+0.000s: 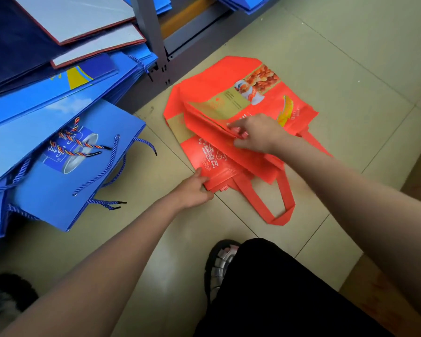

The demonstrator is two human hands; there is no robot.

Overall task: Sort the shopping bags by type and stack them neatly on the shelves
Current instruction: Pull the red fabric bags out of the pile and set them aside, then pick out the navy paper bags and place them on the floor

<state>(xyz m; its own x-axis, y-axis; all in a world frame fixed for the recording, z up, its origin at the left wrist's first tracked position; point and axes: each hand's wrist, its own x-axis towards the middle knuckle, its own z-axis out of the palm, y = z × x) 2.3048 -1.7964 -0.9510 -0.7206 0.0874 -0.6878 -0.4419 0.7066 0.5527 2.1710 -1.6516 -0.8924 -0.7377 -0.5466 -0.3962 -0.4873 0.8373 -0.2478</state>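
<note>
Black trouser leg [277, 295] and sandal [220, 266] nearest, on the tiled floor [338, 69]. Ahead, red bags [219, 76] flat on the floor beside the shelf post [153, 37]: left hand [193, 190] pinching their near corner, right hand [255, 136] gripping folded edges on top. Blue bags [58, 171] spilled to the left, well apart from the red.

Light: I see bright, even, diffuse light; source direction unclear.
Shadows: soft, faint under the flat red fabric bags [229, 132].
Glare: mild sheen on the glossy blue paper bags [66, 171] and the pale tiled floor [338, 76].
Blur: overall soft; hands slightly smeared.
Edges: wide-angle bending, corners darkened.
</note>
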